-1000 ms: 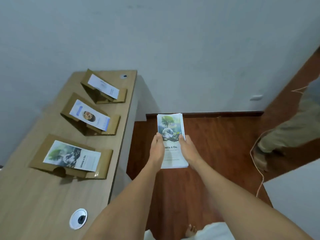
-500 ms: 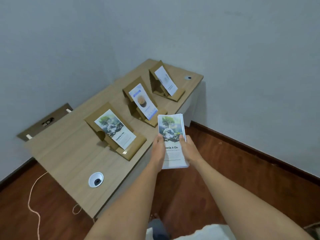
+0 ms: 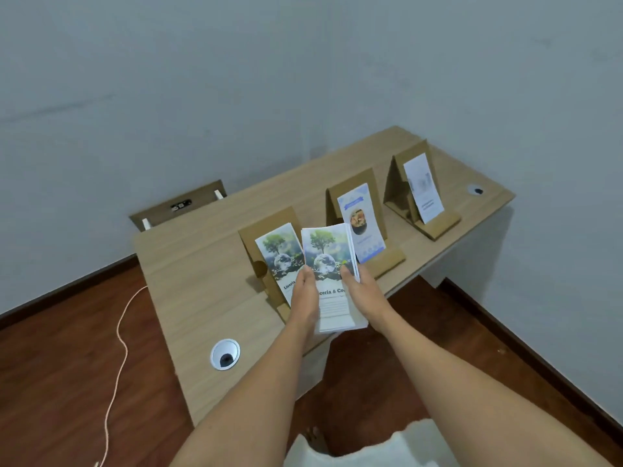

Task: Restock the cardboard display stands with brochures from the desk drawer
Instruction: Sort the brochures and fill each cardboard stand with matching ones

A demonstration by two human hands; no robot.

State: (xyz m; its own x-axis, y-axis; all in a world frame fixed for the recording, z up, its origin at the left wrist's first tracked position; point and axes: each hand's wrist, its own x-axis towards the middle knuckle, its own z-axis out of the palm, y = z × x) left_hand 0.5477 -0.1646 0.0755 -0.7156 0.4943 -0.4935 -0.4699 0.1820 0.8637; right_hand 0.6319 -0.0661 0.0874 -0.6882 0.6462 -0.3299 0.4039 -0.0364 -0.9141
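A stack of tree-and-globe brochures (image 3: pixel 328 261) is held upright in both hands, my left hand (image 3: pixel 305 294) on its left edge and my right hand (image 3: pixel 362 294) on its right edge. It hovers over the wooden desk (image 3: pixel 199 274), just right of the near cardboard stand (image 3: pixel 266 230), which carries one matching brochure (image 3: pixel 278 257). The middle stand (image 3: pixel 354 187) shows a blue brochure (image 3: pixel 362 224). The far stand (image 3: pixel 413 156) shows a white brochure (image 3: pixel 423 187).
The desk stands in a corner against grey walls. It has a near cable grommet (image 3: pixel 225 353) and a far one (image 3: pixel 476 190). A thin cord (image 3: pixel 119 335) trails on the wooden floor to the left. A flat brown board (image 3: pixel 178 205) sits behind the desk.
My view has swung left and nearer the desk. The stack in my hands now sits over the desk beside the near stand instead of over the floor.
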